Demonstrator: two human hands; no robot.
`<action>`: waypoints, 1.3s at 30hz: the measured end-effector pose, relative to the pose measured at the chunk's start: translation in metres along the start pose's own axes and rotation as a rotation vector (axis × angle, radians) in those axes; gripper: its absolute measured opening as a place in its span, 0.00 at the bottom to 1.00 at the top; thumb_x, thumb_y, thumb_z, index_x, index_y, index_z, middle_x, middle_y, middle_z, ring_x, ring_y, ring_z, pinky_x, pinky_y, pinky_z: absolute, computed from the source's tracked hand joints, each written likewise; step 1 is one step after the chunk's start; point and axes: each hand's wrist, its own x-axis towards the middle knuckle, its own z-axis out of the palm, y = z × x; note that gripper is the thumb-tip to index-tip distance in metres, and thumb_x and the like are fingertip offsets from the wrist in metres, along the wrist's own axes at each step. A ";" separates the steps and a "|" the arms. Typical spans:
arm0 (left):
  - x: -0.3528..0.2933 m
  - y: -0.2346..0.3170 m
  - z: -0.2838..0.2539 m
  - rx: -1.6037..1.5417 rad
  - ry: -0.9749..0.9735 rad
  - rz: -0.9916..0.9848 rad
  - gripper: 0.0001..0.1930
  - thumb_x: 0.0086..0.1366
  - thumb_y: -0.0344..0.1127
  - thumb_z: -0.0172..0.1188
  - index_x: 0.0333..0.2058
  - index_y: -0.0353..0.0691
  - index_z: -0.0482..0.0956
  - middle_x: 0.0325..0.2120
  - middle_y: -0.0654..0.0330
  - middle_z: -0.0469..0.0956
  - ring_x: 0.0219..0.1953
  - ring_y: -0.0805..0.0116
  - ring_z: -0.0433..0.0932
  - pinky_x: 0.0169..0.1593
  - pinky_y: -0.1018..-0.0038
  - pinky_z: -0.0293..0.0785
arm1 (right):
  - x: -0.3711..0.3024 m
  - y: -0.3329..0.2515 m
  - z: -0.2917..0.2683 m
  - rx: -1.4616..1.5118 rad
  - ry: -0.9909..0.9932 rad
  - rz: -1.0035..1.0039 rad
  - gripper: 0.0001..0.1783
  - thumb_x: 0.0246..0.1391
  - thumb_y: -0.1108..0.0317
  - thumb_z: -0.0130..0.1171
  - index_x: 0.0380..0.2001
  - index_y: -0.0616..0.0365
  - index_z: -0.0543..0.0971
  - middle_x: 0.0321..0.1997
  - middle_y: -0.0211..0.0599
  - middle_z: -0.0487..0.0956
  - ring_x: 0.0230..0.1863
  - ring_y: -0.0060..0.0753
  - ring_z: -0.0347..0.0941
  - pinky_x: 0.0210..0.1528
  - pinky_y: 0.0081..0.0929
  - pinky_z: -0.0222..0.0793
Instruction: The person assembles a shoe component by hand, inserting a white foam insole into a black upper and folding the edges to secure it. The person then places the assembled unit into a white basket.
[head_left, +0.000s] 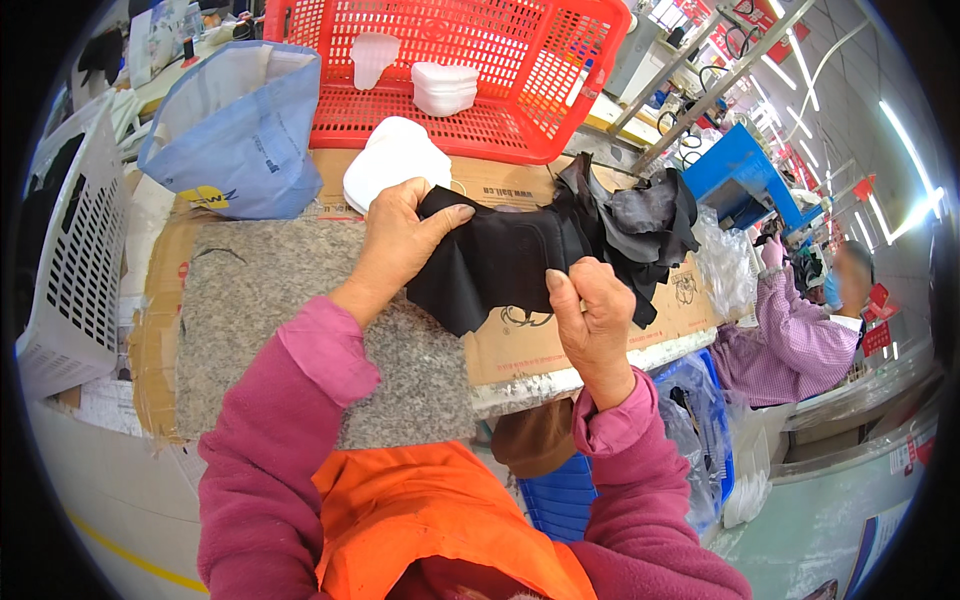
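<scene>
A black fabric piece [492,258] with faint curved lines on it hangs spread between my two hands above the table. My left hand [402,232] pinches its upper left edge, thumb on top. Toward its right side my right hand [594,318] is closed, thumb against curled fingers, at the fabric's edge; its fingertips are partly hidden. Just beyond the left hand lie white shaped pads [396,158], stacked on cardboard. A crumpled heap of black fabric pieces [640,212] sits right behind the held piece, touching or overlapping it.
A speckled grey slab [265,320] and cardboard [530,350] cover the table. Behind stands a red basket [440,135] holding white pads. A blue bag [245,150] and white basket [85,270] flank the left. Blue crates [562,500] sit below right; a co-worker [800,330] is farther right.
</scene>
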 end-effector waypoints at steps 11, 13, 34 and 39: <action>0.001 -0.022 0.009 -0.027 0.002 -0.026 0.15 0.56 0.40 0.71 0.26 0.35 0.77 0.19 0.62 0.78 0.21 0.79 0.72 0.27 0.74 0.69 | -0.002 0.001 -0.001 0.038 -0.038 0.069 0.18 0.54 0.71 0.63 0.18 0.59 0.66 0.18 0.39 0.65 0.21 0.43 0.61 0.26 0.36 0.57; -0.001 -0.021 0.003 -0.070 0.009 -0.130 0.14 0.56 0.39 0.70 0.28 0.34 0.78 0.19 0.62 0.78 0.22 0.78 0.73 0.27 0.74 0.69 | 0.004 -0.002 -0.004 0.018 -0.041 0.051 0.18 0.54 0.71 0.64 0.18 0.59 0.66 0.18 0.39 0.65 0.21 0.44 0.62 0.26 0.36 0.57; -0.063 0.172 -0.114 0.141 0.186 0.530 0.32 0.48 0.39 0.78 0.51 0.38 0.75 0.44 0.62 0.78 0.50 0.71 0.73 0.57 0.73 0.66 | 0.150 -0.123 -0.057 0.226 -0.410 -0.609 0.11 0.54 0.68 0.65 0.28 0.65 0.76 0.20 0.36 0.67 0.23 0.24 0.66 0.27 0.26 0.64; -0.125 0.194 -0.138 -0.063 -0.060 -0.010 0.20 0.54 0.29 0.73 0.44 0.37 0.77 0.37 0.64 0.81 0.39 0.78 0.77 0.46 0.79 0.74 | 0.116 -0.157 -0.028 0.405 -0.378 -0.467 0.09 0.52 0.68 0.64 0.32 0.62 0.78 0.23 0.32 0.72 0.26 0.23 0.69 0.29 0.24 0.66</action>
